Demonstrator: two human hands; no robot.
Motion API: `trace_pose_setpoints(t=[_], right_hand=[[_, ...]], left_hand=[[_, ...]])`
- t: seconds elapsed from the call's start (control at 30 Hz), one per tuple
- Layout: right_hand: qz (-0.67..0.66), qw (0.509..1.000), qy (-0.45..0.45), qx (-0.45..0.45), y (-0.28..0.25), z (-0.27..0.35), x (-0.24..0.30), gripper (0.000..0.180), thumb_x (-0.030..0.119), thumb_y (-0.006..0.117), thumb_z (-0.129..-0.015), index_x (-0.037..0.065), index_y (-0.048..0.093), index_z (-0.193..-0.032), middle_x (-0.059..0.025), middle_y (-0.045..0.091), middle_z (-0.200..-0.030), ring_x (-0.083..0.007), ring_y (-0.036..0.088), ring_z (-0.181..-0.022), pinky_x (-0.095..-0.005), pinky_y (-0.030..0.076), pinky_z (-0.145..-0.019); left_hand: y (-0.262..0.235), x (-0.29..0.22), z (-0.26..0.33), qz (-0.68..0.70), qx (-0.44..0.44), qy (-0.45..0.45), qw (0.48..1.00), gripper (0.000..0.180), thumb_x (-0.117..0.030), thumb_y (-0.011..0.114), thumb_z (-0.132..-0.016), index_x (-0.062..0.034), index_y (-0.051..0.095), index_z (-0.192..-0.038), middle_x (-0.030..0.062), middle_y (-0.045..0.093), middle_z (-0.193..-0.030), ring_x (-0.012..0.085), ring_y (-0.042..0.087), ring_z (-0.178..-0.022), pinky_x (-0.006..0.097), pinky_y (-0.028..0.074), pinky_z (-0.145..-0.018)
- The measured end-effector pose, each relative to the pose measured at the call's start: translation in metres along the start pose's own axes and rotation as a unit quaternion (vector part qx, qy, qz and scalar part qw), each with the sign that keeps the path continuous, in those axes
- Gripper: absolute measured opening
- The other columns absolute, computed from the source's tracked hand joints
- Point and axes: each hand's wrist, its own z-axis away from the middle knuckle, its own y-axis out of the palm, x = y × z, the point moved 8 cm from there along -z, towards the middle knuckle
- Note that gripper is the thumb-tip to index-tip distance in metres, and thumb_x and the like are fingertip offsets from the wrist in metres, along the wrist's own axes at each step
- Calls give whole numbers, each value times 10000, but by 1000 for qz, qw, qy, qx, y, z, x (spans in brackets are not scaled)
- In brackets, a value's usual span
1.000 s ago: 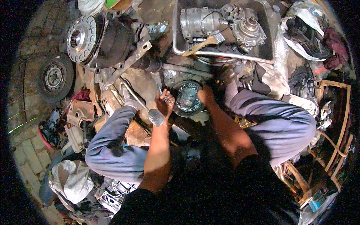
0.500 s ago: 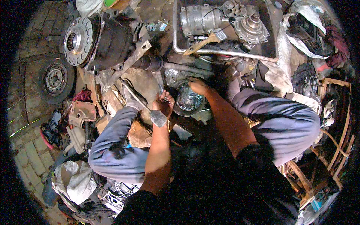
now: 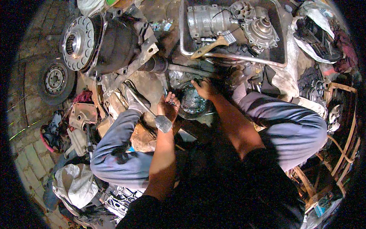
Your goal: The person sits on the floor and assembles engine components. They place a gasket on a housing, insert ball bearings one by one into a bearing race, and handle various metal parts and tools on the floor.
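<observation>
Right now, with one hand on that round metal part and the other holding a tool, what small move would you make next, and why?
Probably bring the tool's tip down onto the round metal part. The left hand grips a long tool just beside it, while the right hand steadies its far rim, so it seems braced for work.

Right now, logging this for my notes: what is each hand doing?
Left hand: closed around the handle of a hammer.
Right hand: resting on the rim of the round metal part; grip cannot be told.
</observation>
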Motion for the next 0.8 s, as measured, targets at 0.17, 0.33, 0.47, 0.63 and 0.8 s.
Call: trace_pose_setpoints(t=[0.17,0.33,0.47,0.63,0.8], right_hand=[[25,990,52,126,-11,3,28,751,610,402,-1001,-76,652,-1178,-306,585,-1289,-432,546,-1241,-470,397,-1093],[61,977,114,169,-12,9,31,799,640,379,-993,-92,669,-1124,-335,610,-1218,-449,610,-1139,-487,451,-1030],[76,985,77,132,-15,8,28,804,645,378,-990,-93,676,-1105,-343,638,-1137,-462,640,-1068,-499,490,-973],[60,993,-34,92,-27,12,44,782,627,378,-1000,-88,692,-1053,-328,664,-1065,-468,662,-982,-498,515,-919],[47,992,-72,95,-24,13,44,785,626,371,-1002,-87,698,-1021,-329,666,-1015,-472,659,-947,-501,526,-890]], left_hand=[[-9,-10,11,-30,-69,16,997,397,-359,456,-1046,-3,616,-1117,115,645,-898,225,553,-741,362,476,-705],[-9,-12,8,-18,-68,22,997,396,-365,459,-1044,-7,605,-1128,115,651,-920,223,558,-740,357,477,-685],[-1,-9,11,-35,-35,1,999,393,-369,477,-1035,-9,605,-1123,115,651,-927,220,562,-742,356,476,-677],[-2,-8,14,-37,-61,14,997,392,-366,489,-1029,-3,608,-1117,118,652,-938,225,572,-737,357,487,-671],[-10,-9,5,-19,-54,-2,998,404,-375,485,-1031,1,612,-1107,121,651,-951,226,580,-735,355,496,-665]])
